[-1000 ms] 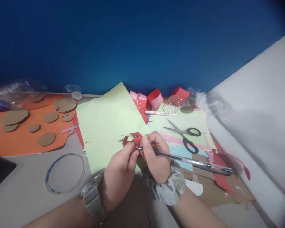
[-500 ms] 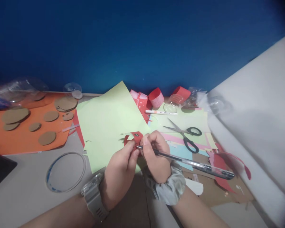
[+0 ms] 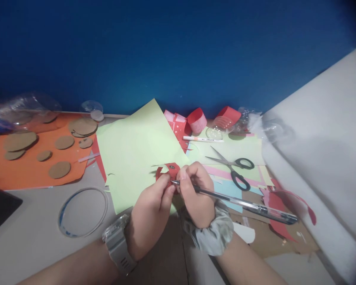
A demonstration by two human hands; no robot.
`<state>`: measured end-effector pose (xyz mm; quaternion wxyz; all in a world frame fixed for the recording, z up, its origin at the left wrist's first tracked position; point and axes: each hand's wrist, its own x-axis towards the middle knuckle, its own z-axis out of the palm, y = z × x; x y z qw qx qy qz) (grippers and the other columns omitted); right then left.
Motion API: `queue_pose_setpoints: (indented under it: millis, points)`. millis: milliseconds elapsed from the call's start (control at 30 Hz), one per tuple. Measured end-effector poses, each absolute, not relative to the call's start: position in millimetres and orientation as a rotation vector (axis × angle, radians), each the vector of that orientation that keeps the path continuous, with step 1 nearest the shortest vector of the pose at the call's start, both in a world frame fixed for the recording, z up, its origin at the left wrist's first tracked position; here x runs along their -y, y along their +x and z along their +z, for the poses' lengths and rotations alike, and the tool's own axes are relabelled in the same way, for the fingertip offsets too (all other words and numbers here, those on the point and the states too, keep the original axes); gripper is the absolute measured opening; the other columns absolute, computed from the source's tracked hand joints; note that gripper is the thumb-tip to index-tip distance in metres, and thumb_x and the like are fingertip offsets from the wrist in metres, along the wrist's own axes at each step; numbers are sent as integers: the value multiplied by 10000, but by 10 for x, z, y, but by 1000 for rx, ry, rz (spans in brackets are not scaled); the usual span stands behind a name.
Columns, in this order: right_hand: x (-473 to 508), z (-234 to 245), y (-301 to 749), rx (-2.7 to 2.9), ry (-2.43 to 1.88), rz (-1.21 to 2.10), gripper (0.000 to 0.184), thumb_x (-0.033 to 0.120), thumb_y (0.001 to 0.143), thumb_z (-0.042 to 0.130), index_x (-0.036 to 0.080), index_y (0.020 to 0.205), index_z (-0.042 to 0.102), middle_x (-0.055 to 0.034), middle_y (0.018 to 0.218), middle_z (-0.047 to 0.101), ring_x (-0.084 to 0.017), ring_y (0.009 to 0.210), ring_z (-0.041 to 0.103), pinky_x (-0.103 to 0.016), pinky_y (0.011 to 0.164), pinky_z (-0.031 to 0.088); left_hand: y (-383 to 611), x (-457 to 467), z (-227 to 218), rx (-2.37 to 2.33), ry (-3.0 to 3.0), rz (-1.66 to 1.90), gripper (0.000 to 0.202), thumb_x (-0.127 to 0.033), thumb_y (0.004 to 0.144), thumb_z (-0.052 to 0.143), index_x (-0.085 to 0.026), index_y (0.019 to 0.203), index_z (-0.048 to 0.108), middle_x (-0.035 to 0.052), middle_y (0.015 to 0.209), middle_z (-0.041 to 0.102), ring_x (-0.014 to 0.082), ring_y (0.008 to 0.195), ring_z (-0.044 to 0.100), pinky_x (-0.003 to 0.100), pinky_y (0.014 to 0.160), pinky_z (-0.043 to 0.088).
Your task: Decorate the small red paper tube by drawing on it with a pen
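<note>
Between the fingertips of my left hand (image 3: 150,211) is a small red paper cutout (image 3: 172,169) with a dark eye-like mark and a curled part on its left. My right hand (image 3: 198,194) grips a clear-barrelled pen (image 3: 246,204); its tip points left and meets the cutout's lower part, though my fingers partly hide the contact. Both hands are closed and nearly touch each other. Beneath them lies a large pale green sheet of paper (image 3: 133,146). To the right, black-handled scissors (image 3: 233,163) rest partly spread on coloured paper.
Cardboard discs (image 3: 59,170) lie on an orange sheet (image 3: 26,170) at left, beside a clear plastic bottle (image 3: 26,109). A clear ring (image 3: 83,212) sits nearer me. Red paper rings (image 3: 197,120), a white marker (image 3: 203,139) and red scraps (image 3: 279,213) lie at right. A blue wall (image 3: 178,55) stands behind.
The view has shifted slightly, so things sit a little farther right and higher. Both hands keep their hold, and the pen tip stays at the red paper cutout.
</note>
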<state>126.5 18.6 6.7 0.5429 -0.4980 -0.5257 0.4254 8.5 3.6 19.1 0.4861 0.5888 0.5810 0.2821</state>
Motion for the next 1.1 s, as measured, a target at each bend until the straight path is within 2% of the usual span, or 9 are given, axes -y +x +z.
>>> queue_pose_setpoints:
  millis: [100, 333, 500, 700, 867, 1100]
  points:
    - [-195, 73, 1278, 1308, -1201, 986, 251, 246, 907, 522, 224, 689, 400, 41, 639, 462, -105, 538, 407, -236, 512, 364, 88, -37, 185, -1392, 1410, 710, 137, -223, 953, 387, -239, 906, 515, -12, 849, 645, 154, 781, 587, 249, 737, 409]
    - [-192, 56, 1268, 1186, -1219, 1033, 276, 313, 938, 514, 230, 701, 399, 64, 587, 413, -96, 479, 379, -227, 456, 339, 89, -40, 198, -1398, 1430, 697, 146, -248, 957, 399, -239, 836, 480, -35, 752, 585, 147, 703, 540, 252, 694, 389]
    - [-203, 58, 1294, 1352, -1214, 990, 266, 278, 918, 519, 224, 689, 395, 39, 633, 447, -115, 564, 413, -249, 537, 373, 89, -49, 206, -1377, 1393, 701, 132, -229, 955, 389, -233, 874, 494, -19, 806, 601, 154, 757, 558, 264, 742, 398]
    - [-207, 58, 1302, 1323, -1218, 960, 263, 293, 930, 494, 229, 698, 389, 47, 626, 423, -114, 541, 395, -256, 524, 352, 93, -56, 189, -1390, 1427, 718, 116, -215, 948, 405, -236, 888, 502, -26, 805, 605, 147, 743, 553, 254, 730, 394]
    - [-206, 66, 1314, 1424, -1200, 960, 240, 239, 905, 507, 225, 693, 397, 34, 656, 478, -119, 576, 434, -263, 560, 374, 92, -51, 175, -1386, 1411, 710, 129, -227, 949, 395, -232, 893, 511, -10, 845, 632, 158, 785, 582, 260, 755, 411]
    - [-203, 78, 1306, 1378, -1193, 967, 236, 217, 897, 494, 228, 690, 382, 38, 641, 451, -116, 559, 412, -258, 541, 362, 85, -40, 181, -1395, 1418, 706, 116, -233, 946, 400, -232, 910, 510, -10, 829, 630, 164, 790, 582, 265, 757, 414]
